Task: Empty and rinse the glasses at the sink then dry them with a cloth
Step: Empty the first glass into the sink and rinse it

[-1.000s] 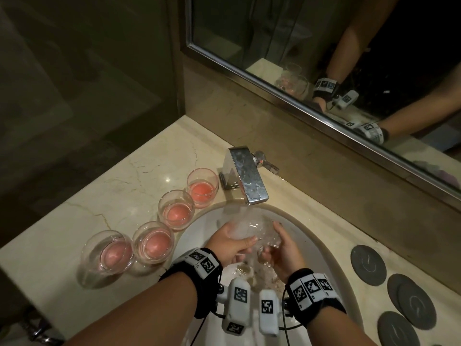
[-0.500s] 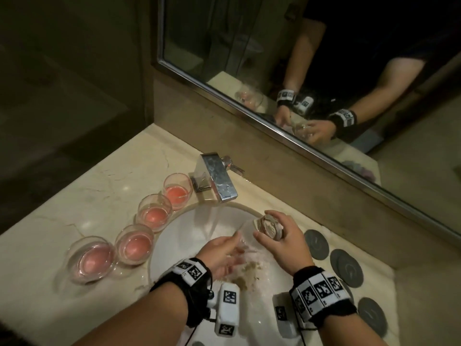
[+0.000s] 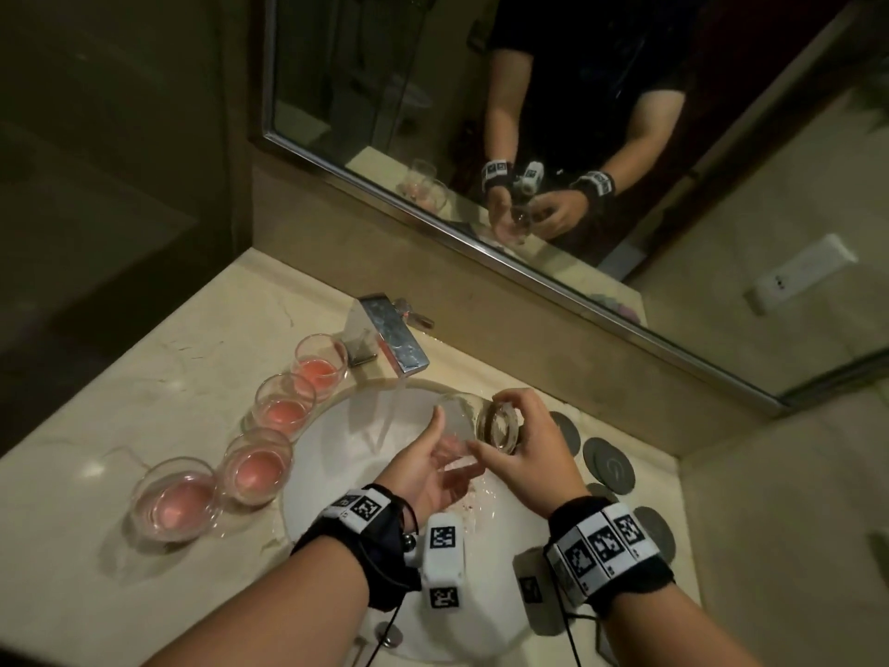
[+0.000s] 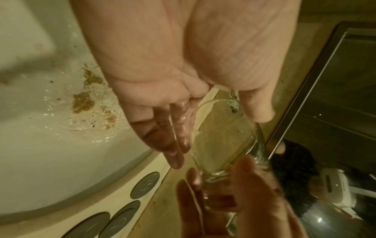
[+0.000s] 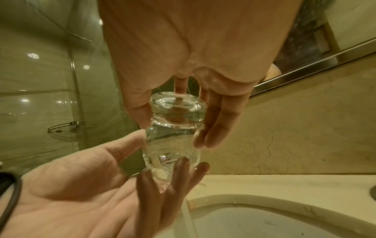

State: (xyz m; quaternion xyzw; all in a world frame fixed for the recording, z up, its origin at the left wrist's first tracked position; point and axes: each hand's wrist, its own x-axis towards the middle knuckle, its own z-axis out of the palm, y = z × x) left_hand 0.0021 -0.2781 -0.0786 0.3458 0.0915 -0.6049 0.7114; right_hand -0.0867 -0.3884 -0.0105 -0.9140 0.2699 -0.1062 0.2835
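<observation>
While tipped base-up over the sink (image 3: 336, 454), centre of head frame: empty glass (image 3: 474, 426), thick base toward camera. Right hand (image 3: 524, 454) gripping the base end, thumb and fingers (image 5: 215, 122) curled round it. Left hand (image 3: 423, 469) cupped under the mouth end, palm up, fingers (image 4: 162, 136) straight and wet, thumb along the glass wall; loose, no pinch. Water stream from tap (image 3: 389, 337) falling left of the glass. Brown residue (image 4: 83, 101) on the basin floor, left in left-wrist frame. Four glasses with pink liquid (image 3: 274, 411) in a diagonal row on the counter (image 3: 120, 377), left of sink. Dark round coasters (image 3: 608, 466) on the counter at right, just beside the rim. Mirror (image 3: 625, 137) across top of head frame.
</observation>
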